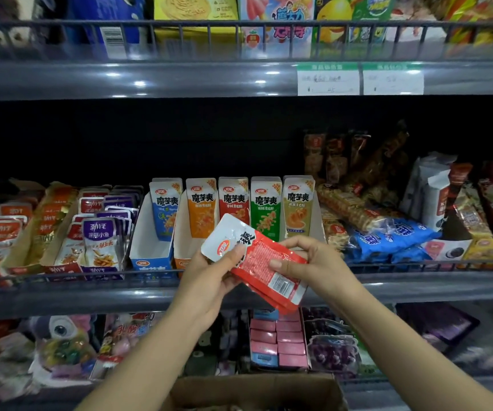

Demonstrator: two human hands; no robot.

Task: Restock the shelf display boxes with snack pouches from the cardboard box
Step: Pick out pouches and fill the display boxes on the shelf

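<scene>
A small stack of red and white snack pouches [264,262] is held in front of the middle shelf. My left hand [209,277] grips its left, white end with the thumb on top. My right hand [313,262] pinches its right side. Behind them stand several display boxes in a row: blue [150,247], orange [200,209], red [233,197], green [266,206] and tan [298,206]. The blue and orange boxes look nearly empty at the front. The open cardboard box [254,393] sits below, at the bottom edge of the view.
The wire rail [91,275] runs along the front of the middle shelf. Purple and orange fish-snack pouches [100,238] fill trays at the left. Blue cookie packs [387,238] lie at the right. Boxes crowd the upper shelf [195,81]; pink packs [278,342] sit lower down.
</scene>
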